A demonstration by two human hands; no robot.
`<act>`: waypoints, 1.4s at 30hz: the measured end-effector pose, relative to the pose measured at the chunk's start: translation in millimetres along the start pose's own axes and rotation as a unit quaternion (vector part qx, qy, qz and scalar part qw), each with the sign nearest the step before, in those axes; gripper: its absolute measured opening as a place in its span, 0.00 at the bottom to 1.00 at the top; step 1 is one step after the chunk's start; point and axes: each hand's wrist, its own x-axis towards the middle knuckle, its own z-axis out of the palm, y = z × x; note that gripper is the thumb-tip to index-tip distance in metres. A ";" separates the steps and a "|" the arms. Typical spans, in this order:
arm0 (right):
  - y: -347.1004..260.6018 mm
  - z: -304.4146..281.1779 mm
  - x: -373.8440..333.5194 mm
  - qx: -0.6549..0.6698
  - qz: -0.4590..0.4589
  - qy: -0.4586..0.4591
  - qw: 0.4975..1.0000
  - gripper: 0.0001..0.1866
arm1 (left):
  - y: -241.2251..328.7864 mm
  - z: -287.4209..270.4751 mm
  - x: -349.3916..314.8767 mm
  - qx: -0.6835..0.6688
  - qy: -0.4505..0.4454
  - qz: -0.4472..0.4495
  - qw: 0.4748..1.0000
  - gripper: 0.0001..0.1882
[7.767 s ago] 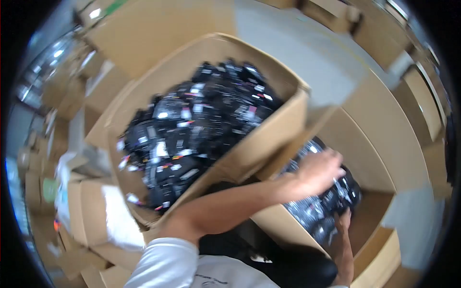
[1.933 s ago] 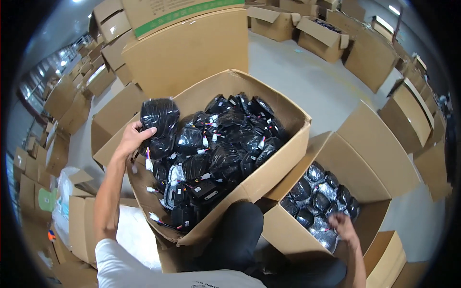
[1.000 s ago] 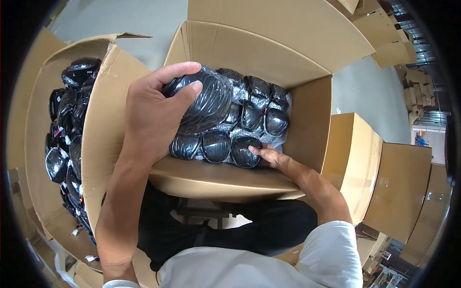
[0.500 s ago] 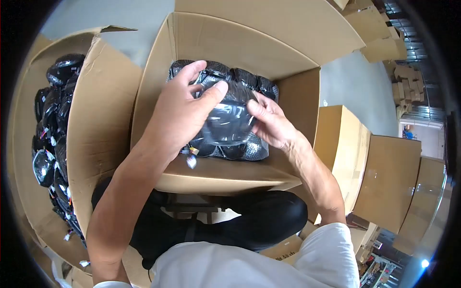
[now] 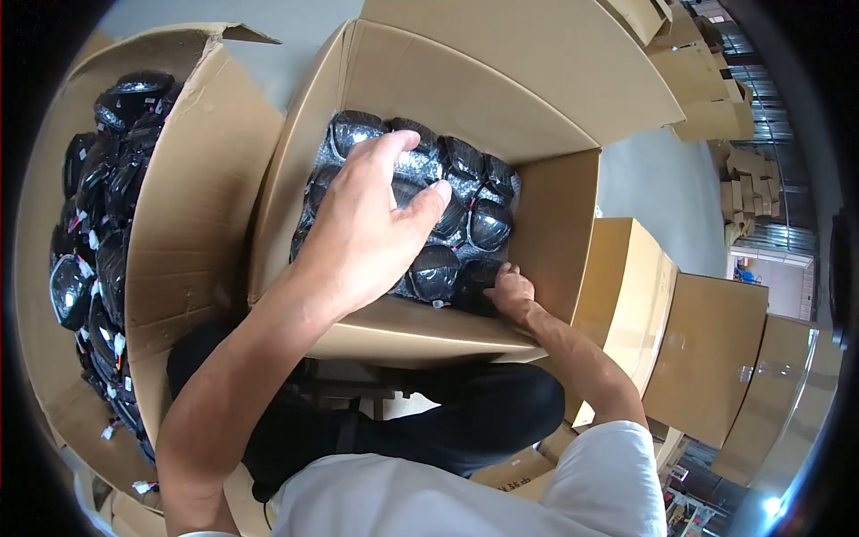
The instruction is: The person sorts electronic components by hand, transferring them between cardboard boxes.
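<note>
In front of me stands an open cardboard box [image 5: 438, 324] holding rows of glossy black rounded parts [image 5: 490, 224] in clear plastic wrap, on bubble wrap. At its near right corner, my right hand [image 5: 514, 294] is closed around the edge of one dark rounded part [image 5: 477, 285], pressed low beside the wall. Some of those fingers are hidden. My left hand [image 5: 380, 210] hovers over the middle of the rows, thumb and index finger apart, with nothing in it. It covers several of the parts beneath.
To the left, a second tall cardboard box [image 5: 192, 197] holds a heap of similar black parts [image 5: 107, 192] with wires and small white connectors. Closed cartons [image 5: 707, 349] line the right side. Flattened cardboard [image 5: 698, 72] lies at the far right. My knees are against the near side.
The wrapped black part held between both hands has gone down to the box's near right corner with my right hand. My left hand has let go and is spread above the rows.
</note>
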 end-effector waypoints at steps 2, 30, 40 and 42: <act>1.1 -2.1 9.9 -0.069 -0.003 -0.043 0.997 0.30 | 10.3 -3.9 -1.1 -0.043 -0.015 -0.031 0.998 0.31; -109.8 -21.1 107.7 0.005 -0.264 0.175 0.948 0.48 | 8.1 -0.2 6.5 0.021 0.008 0.025 0.999 0.28; -130.3 -38.2 115.6 0.112 -0.325 0.105 0.933 0.29 | 11.9 -0.6 -20.9 0.108 0.092 0.123 0.982 0.21; -132.1 -63.7 90.5 0.117 -0.375 0.121 0.912 0.24 | -4.8 -5.3 -16.9 0.069 0.140 0.173 0.973 0.21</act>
